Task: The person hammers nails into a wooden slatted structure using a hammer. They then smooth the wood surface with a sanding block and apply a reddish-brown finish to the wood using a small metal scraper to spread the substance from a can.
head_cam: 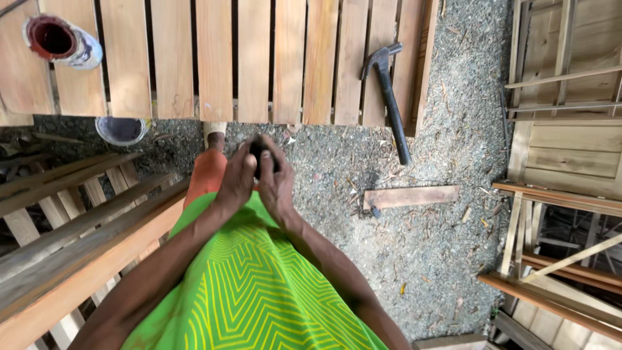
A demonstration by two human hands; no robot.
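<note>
The two hands are pressed close together around a small dark thing (259, 150). The left hand (236, 178) and the right hand (277, 185) both curl their fingers on it, so only its top peeks out. I cannot tell what the thing is.

The hands are just below the edge of the slatted wood panel (259, 58). A hammer (389, 97) lies on the right side of the panel, with its handle hanging off onto the gravel (421, 246). A short wood strip (411, 196) lies on the gravel below the hammer. A can (61, 40) lies tipped on the panel's far left corner, and a round lid (121, 129) sits just under that edge.

It looks like the person is getting the small thing ready in both hands. The hammer is well apart from the hands, so a hand would have to let go and reach right for it.
</note>
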